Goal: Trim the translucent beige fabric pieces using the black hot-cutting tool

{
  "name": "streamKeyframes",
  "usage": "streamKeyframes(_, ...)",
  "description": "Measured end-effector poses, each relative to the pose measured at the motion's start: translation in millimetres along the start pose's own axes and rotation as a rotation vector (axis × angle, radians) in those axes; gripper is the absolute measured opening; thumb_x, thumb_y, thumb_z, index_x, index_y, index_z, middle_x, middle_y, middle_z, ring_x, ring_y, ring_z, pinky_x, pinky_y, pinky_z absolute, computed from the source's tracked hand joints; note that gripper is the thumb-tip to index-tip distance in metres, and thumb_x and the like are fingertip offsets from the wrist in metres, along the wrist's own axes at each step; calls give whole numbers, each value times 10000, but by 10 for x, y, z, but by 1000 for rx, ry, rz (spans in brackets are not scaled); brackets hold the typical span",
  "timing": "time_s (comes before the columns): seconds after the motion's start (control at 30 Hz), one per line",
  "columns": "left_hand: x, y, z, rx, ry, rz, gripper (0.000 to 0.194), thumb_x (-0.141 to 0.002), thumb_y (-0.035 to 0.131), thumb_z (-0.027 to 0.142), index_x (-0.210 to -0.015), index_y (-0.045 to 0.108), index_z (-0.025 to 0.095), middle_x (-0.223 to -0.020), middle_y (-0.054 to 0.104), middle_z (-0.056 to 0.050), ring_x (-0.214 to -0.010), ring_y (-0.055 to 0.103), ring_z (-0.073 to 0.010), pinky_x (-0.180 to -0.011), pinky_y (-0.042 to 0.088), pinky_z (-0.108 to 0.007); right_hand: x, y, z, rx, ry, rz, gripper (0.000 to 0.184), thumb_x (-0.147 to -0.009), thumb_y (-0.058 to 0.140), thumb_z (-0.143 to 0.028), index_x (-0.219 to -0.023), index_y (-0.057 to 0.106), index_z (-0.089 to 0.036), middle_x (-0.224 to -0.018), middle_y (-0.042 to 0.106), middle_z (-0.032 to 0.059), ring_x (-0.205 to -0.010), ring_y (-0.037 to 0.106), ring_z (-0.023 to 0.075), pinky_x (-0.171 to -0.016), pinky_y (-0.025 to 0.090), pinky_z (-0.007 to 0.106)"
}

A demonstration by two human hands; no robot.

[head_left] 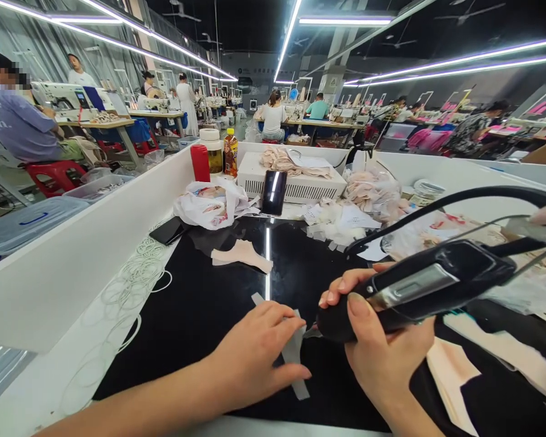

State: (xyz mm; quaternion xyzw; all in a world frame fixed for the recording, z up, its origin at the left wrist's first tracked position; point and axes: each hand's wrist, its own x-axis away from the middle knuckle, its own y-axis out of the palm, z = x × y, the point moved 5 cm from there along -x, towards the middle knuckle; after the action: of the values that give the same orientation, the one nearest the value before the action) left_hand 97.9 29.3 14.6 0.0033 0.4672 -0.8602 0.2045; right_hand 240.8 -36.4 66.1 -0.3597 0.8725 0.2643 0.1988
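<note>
My right hand (386, 346) is wrapped round a black corded hand-held tool (418, 285) with a long metal plate on its side. The tool's rounded end points left, and what lies under it is hidden. My left hand (264, 352) is over a narrow, pale translucent strip (295, 352) on the black work surface (173, 340), thumb and fingers apart. Part of the strip is hidden beneath that hand. Farther back lies a beige shaped fabric piece (242, 255). More beige fabric pieces (450, 370) lie to the right of my right hand.
A phone (273, 193) leans against a white vented box (295, 188); a dark phone (168, 230) lies left. Loops of white cord (131, 273) line the left side. A plastic bag (213, 203), bottle (230, 153) and jar (210, 149) stand behind. A black cable (455, 197) arches at right.
</note>
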Motion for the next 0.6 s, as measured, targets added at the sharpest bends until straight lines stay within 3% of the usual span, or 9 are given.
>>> streamKeyframes(0.17, 22, 161, 6, -26, -12, -52, 755, -767, 917, 475, -1364, 615, 126, -1364, 629, -123, -1252, 569, -306, -1137, 496, -463, 13, 23, 14, 7, 5, -9, 359, -899, 789, -214, -1167, 563, -290, -844, 672, -44, -636, 666, 152, -604, 605, 334)
streamKeyframes(0.33, 27, 156, -45, -54, -43, -120, 831, -752, 910, 539, -1397, 599, 116, -1414, 600, -152, -1312, 540, -342, -1154, 482, -505, 33, 20, 7, -7, 30, -3, 366, -893, 804, -233, -1169, 569, -293, -855, 669, -39, -639, 662, 151, -593, 600, 327)
streamKeyframes(0.6, 34, 177, -53, -30, -24, -97, 885, -743, 901, 584, -1437, 569, 147, -1435, 589, -131, -1318, 531, -332, -1162, 469, -507, 108, 22, -40, -58, 44, -68, 335, -916, 792, -251, -1180, 589, -289, -855, 655, -31, -664, 664, 154, -632, 613, 343)
